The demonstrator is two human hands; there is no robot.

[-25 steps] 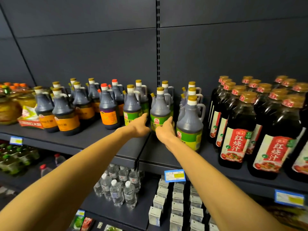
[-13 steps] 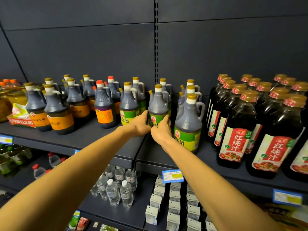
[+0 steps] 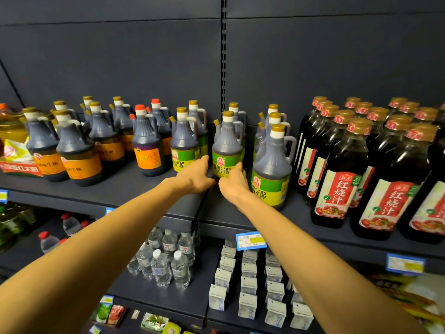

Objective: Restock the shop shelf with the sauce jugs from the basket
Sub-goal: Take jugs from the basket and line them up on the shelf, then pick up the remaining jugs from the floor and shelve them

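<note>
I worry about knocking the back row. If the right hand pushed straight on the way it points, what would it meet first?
The green-label jug its fingers already hold; behind that, probably the next jug in the row, though depth is unclear.

Head view, near, facing shelf [image 3: 149,203] front.

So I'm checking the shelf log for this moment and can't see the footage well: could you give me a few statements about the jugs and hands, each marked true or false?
1. Both hands are on the same green-label jug. True: the left hand and right hand flank its base.
2. That jug is lifted off the shelf. False: it stands on it.
3. The red-capped jug has an orange label. True.
4. The tall red-label bottles stand left of the green-label jugs. False: they stand to the right.
5. Water bottles sit on the shelf below. True.
</note>
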